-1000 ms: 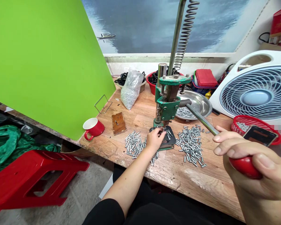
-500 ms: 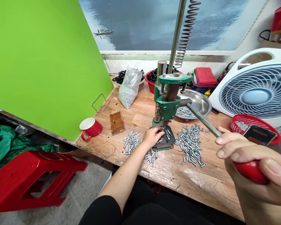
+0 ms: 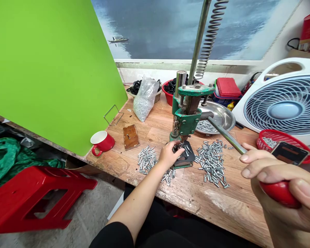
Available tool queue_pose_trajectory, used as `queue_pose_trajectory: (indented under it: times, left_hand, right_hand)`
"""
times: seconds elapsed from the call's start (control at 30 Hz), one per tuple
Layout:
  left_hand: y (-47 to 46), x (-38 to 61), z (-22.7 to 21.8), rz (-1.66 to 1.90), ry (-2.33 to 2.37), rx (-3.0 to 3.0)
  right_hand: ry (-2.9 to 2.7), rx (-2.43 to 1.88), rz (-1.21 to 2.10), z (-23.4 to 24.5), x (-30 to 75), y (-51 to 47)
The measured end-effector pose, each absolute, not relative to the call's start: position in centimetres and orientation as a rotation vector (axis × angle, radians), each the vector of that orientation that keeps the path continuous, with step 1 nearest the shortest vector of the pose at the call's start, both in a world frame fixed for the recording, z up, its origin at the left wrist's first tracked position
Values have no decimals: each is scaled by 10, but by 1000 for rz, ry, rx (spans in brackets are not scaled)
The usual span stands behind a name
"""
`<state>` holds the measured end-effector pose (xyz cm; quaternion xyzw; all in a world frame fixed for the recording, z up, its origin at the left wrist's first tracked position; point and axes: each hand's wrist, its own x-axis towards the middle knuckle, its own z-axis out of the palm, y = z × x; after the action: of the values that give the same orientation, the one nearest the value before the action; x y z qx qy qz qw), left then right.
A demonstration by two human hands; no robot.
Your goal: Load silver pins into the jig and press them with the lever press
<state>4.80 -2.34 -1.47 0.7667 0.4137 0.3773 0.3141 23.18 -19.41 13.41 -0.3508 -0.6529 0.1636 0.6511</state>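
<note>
My right hand (image 3: 281,186) is wrapped round the lever (image 3: 226,135) of a green hand press (image 3: 189,122), its red knob (image 3: 279,193) showing between the fingers. At the foot of the press, under its ram, my left hand (image 3: 171,153) is closed with curled fingers at a small part I cannot make out. A black plate (image 3: 189,157) on the press base carries a few loose metal eye-ended pieces. To the left of that hand is a heap of slimmer metal pieces (image 3: 146,159); to its right spreads a larger heap of eye-ended metal pieces (image 3: 212,162).
Behind the press stand a steel bowl (image 3: 226,119) and a plastic bag of small metal parts (image 3: 144,103). A red mug (image 3: 104,142) and a brown block (image 3: 130,137) sit left. A fan (image 3: 284,106), a red basket (image 3: 271,133) and a phone (image 3: 290,153) stand right.
The whole view has shifted slightly down and right. My left thumb and fingers have moved a little at the press base. The right hand keeps its hold on the lever.
</note>
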Motion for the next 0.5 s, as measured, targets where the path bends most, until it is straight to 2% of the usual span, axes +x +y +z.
queue_pose_trajectory:
  times: [0.3, 0.5]
  left_hand:
    - [-22, 52, -8, 993, 1139, 2270]
    - [-21, 53, -14, 1009, 1150, 2320]
  right_hand:
    - [-1401, -772, 284, 136, 226, -185]
    - [-1326, -810, 345, 144, 227, -184]
